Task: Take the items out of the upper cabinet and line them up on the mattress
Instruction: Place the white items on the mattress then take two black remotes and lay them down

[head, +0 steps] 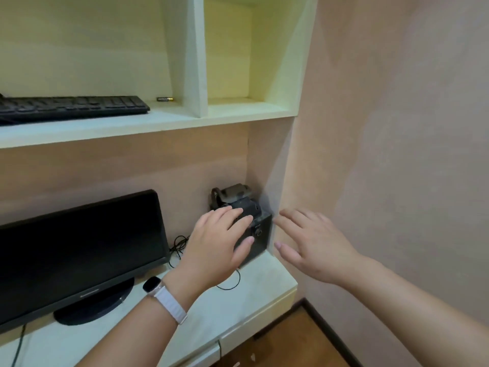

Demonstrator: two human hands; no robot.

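Upper cabinet [158, 120]: a keyboard [71, 108] lies on its left shelf, a small battery [164, 99] just right of it; the right compartment shows nothing. Judgement: both items are yet to be removed, and the mattress is out of view, so progress cannot be confirmed. The keyboard is black, flat and long, overhanging the picture's left edge; the battery lies on its side.

Below, on the table [232, 300], a dark boxy device [258, 229] sits in the far right corner beside a monitor [76, 250]. The left hand [219, 245] lies spread across the device, fingers apart, not clamped. The right hand [309, 245] hovers spread near its right side, holding nothing.
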